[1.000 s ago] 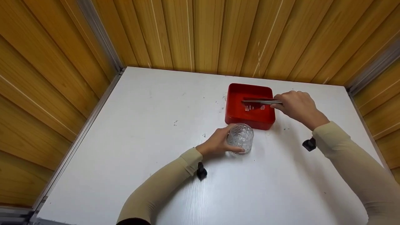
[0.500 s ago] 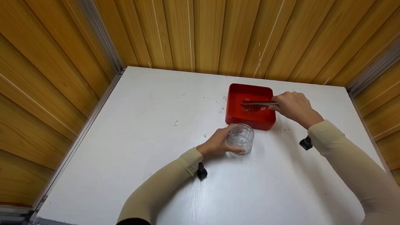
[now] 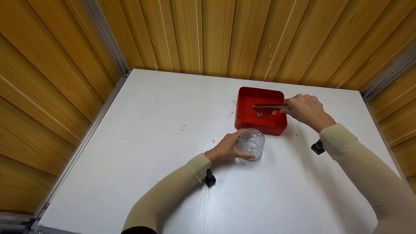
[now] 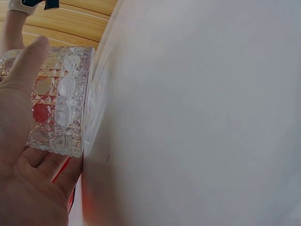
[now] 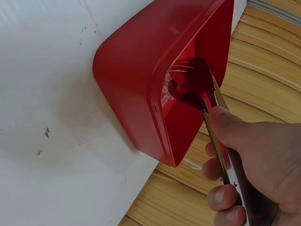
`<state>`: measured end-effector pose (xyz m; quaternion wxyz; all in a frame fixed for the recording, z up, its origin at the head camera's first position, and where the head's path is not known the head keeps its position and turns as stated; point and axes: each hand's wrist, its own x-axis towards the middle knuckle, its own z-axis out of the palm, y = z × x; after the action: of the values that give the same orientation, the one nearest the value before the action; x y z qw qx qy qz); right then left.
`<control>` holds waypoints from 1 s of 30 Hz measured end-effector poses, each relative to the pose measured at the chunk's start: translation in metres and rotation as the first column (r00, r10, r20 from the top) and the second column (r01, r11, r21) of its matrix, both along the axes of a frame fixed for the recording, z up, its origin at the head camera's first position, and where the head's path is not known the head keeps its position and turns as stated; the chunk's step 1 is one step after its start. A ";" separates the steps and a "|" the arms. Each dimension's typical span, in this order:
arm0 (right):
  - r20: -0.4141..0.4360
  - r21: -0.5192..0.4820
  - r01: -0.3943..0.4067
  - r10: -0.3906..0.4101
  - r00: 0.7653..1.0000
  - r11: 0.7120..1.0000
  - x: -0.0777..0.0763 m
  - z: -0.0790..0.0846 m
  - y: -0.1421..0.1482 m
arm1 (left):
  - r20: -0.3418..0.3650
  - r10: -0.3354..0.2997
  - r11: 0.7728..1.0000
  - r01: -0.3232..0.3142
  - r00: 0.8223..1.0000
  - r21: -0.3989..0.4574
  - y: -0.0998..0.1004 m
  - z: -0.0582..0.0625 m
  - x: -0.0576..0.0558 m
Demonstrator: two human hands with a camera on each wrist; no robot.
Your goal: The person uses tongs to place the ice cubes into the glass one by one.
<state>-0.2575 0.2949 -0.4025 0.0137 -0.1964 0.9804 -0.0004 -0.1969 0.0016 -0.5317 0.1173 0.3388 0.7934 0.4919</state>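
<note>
My left hand grips a clear cut-glass tumbler standing upright on the table, just in front of a red square box. Thumb and fingers wrap its side in the left wrist view, where the patterned tumbler fills the palm. Over the box, my right hand holds metal tongs. The right wrist view shows the tongs with a forked tip and a rounded tip, both inside the box. Small clear pieces lie under the tips; whether one is caught between them I cannot tell.
A white tabletop with a few small dark marks lies under everything. Wood-look panels rise behind it and at both sides, with metal rails at the corners. Each wrist carries a small black camera.
The right hand has shifted slightly left and the tongs' tips have come closer together over the clear pieces. The left hand and the tumbler have stayed put.
</note>
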 end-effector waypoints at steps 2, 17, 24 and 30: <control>-0.009 0.004 -0.008 0.008 1.000 1.000 -0.001 0.000 0.000 | -0.009 0.002 1.000 -0.002 1.000 0.003 0.000 0.000 0.000; 0.027 0.000 0.018 -0.018 0.999 1.000 0.000 -0.001 0.001 | -0.037 0.008 1.000 -0.008 0.999 -0.003 0.000 0.000 -0.001; 0.044 0.015 0.014 -0.014 0.999 1.000 0.001 -0.004 0.002 | -0.036 0.008 1.000 -0.009 0.999 -0.010 0.000 -0.001 -0.001; 0.041 0.011 0.011 -0.011 0.999 1.000 0.001 -0.005 0.002 | -0.040 0.001 1.000 -0.001 0.999 -0.004 0.001 -0.002 -0.001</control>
<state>-0.2560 0.2973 -0.4076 0.0350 -0.1910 0.9810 0.0009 -0.1975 0.0022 -0.5334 0.1020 0.3479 0.7967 0.4836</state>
